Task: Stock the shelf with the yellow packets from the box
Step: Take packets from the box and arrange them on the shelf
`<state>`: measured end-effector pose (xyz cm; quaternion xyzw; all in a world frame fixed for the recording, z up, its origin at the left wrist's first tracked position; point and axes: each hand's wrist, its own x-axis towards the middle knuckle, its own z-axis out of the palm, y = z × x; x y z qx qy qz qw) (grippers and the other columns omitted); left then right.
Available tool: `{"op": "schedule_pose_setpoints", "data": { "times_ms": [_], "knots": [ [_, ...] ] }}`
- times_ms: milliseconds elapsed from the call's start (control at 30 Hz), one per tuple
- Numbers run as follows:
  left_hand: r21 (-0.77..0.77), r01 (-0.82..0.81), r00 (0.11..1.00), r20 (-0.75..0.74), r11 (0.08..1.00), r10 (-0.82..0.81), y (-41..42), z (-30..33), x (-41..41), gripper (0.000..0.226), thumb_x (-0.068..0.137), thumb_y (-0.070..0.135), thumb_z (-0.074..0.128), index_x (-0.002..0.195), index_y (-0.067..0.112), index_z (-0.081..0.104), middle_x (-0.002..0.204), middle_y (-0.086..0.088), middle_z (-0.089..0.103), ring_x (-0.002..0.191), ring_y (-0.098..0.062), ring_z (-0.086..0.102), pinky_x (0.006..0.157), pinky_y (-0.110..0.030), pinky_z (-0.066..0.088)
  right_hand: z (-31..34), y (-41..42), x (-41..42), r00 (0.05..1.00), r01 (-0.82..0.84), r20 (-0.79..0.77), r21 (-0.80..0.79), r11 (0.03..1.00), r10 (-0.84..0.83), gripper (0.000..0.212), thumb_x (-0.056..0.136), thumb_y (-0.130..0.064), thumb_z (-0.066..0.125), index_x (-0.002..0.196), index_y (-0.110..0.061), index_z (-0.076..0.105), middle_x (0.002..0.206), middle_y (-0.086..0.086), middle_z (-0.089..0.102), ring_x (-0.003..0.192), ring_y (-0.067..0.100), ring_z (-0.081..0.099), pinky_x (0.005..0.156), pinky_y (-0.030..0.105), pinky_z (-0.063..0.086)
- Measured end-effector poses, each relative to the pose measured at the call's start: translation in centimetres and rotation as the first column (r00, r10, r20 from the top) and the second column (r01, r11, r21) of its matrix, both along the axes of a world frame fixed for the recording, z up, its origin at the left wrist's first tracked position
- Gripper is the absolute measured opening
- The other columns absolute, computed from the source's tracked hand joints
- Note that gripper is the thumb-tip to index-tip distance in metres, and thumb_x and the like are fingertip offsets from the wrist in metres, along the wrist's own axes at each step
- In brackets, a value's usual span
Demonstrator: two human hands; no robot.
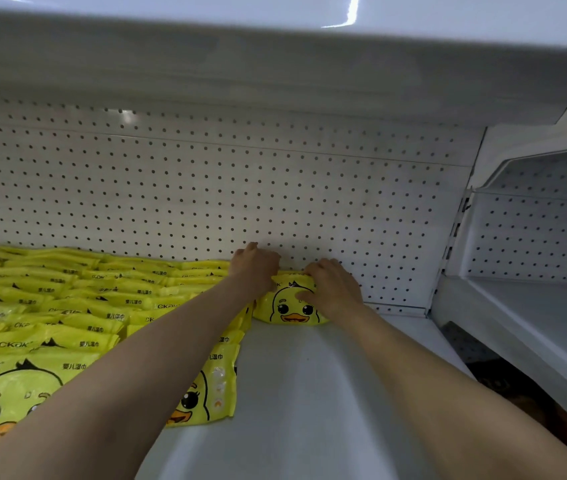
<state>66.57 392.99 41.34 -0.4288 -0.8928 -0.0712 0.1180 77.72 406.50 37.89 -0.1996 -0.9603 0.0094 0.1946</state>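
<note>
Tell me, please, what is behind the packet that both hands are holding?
Right behind the packet stands the white pegboard back wall. The left hand and right hand cover its top edge, so whether it touches the wall is hidden.

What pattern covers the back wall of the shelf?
The back wall is white with a regular grid of small dark holes, seen in the head view.

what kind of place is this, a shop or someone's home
Most likely a shop aisle. A white metal shelf with a pegboard back panel holds rows of identical yellow packets, and both hands set another packet at the back.
</note>
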Motion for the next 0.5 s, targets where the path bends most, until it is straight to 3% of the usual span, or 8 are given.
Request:
{"op": "schedule_pose_setpoints", "data": {
  "times_ms": [167,367,500],
  "knots": [
    [-0.003,-0.063,0.997,-0.033,0.998,0.063,0.0,-0.8,1.1,0.028,0.089,0.026,0.061,0.116,0.021,0.056,0.12,-0.003,0.059,0.119,-0.024,0.045,0.096,-0.035,0.038,-0.6,-0.8,0.3,0.998,0.07,-0.016,0.084,0.994,-0.068,0.051,0.088,-0.047,0.063,0.13,-0.019,0.053,0.129,0.003,0.052,0.123,0.023,0.042,0.089,0.038,0.044],
    [0.071,-0.102,0.995,0.015,0.992,0.101,-1.8,-0.5,3.2,0.044,0.086,0.033,0.063,0.127,0.022,0.05,0.123,-0.005,0.055,0.12,-0.027,0.045,0.095,-0.039,0.04,1.4,-1.5,2.0,0.997,0.057,-0.048,-0.029,0.998,-0.059,0.051,0.092,-0.041,0.058,0.137,-0.02,0.047,0.138,0.004,0.05,0.131,0.025,0.038,0.096,0.039,0.042],
    [0.127,-0.105,0.994,0.031,0.986,0.102,-5.8,0.7,5.2,0.052,0.085,0.038,0.065,0.133,0.025,0.048,0.126,-0.005,0.053,0.122,-0.027,0.044,0.094,-0.039,0.041,3.6,-2.8,3.8,0.999,0.003,-0.051,0.007,1.0,-0.002,0.052,0.096,-0.042,0.053,0.143,-0.022,0.042,0.144,0.003,0.047,0.134,0.025,0.037,0.101,0.041,0.041]
  ]
}}
